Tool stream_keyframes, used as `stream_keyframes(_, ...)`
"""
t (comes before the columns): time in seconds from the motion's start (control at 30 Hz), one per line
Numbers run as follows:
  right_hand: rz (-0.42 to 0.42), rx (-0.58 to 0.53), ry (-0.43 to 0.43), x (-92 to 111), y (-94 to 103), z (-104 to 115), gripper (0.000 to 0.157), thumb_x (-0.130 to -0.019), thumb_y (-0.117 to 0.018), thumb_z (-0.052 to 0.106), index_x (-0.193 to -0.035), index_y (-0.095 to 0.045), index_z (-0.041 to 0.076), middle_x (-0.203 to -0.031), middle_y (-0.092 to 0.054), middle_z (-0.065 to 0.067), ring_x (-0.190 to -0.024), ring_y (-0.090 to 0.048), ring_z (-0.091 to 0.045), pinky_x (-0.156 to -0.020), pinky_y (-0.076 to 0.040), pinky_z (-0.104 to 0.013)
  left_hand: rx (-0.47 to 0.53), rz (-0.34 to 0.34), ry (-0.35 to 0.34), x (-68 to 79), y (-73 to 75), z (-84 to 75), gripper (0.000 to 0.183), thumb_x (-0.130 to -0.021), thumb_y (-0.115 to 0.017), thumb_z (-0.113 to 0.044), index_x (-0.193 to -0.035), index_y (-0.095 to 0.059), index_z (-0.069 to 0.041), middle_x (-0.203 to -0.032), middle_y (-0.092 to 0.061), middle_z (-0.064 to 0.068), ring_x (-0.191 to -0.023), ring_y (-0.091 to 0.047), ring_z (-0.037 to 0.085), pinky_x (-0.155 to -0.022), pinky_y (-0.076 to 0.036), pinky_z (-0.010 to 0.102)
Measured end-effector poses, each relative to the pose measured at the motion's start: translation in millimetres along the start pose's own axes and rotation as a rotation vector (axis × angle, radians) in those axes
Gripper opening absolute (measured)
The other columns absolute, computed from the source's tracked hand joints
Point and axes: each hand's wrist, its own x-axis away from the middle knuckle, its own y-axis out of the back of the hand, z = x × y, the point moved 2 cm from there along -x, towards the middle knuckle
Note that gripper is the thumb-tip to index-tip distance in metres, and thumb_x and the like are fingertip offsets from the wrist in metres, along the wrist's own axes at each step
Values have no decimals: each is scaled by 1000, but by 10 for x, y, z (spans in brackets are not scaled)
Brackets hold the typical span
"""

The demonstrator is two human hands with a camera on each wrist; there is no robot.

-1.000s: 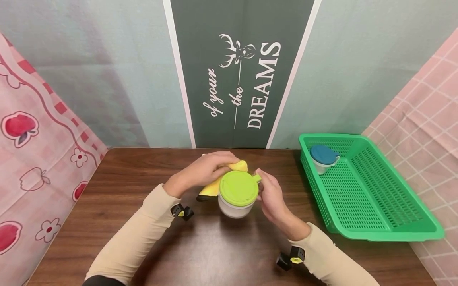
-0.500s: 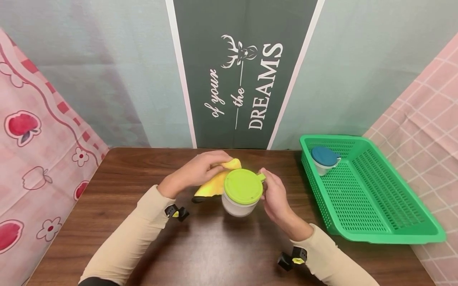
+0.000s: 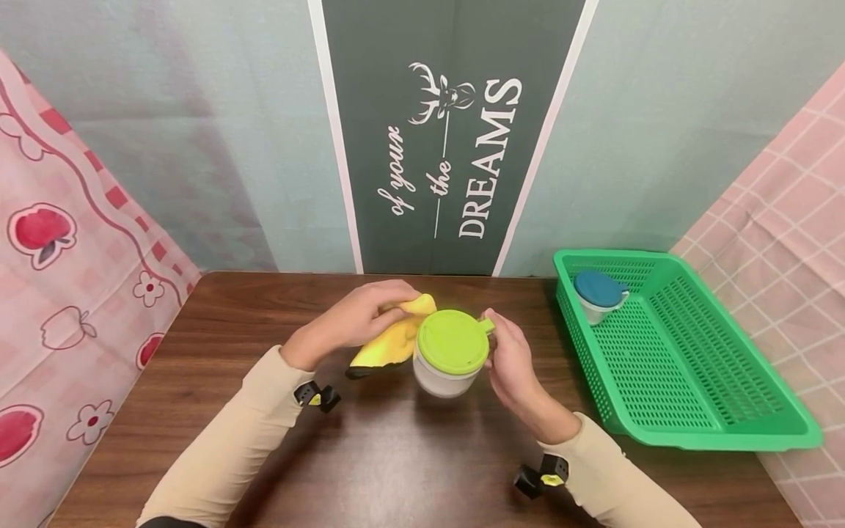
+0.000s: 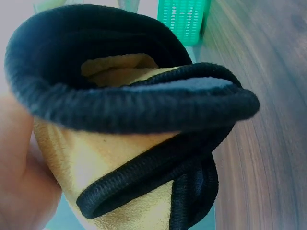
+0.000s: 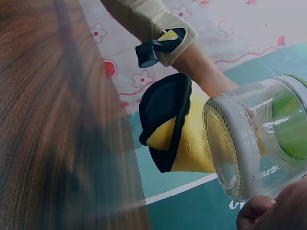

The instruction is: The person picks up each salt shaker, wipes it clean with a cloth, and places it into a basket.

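Observation:
My left hand (image 3: 359, 315) grips a folded yellow cloth (image 3: 389, 346) with black edging, which fills much of the left wrist view. The cloth (image 5: 192, 139) lies right beside a clear glass mug (image 3: 444, 381) with a bright green lid (image 3: 452, 342). My right hand (image 3: 511, 359) holds the mug by its handle side, thumb up near the lid's tab. Seen in the right wrist view, the mug (image 5: 244, 139) is off the table, its ribbed base tilted toward the camera. The lid stays on.
On the right of the brown wooden table (image 3: 396, 469) stands a green perforated basket (image 3: 594, 381). In its back left corner sits another mug with a blue lid (image 3: 599, 288). A grey-green curtain hangs behind, with pink cloths at both sides.
My left hand has drawn to the left with the cloth. The mug has shifted slightly to the right in my right hand, so more of the cloth shows between them.

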Motion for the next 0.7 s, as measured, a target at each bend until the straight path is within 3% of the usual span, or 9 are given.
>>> stream_keyframes(0.7, -29, 2, -7, -26, 26, 31, 43, -111, -36, 23, -73, -53, 16, -62, -45, 7, -53, -42, -4, -48, -32, -16, -22, -34, -14, 208, 35, -54, 25, -95, -66, 0, -119, -72, -6, -112, -70, 2, -103, -64, 16, -91, -51, 36)
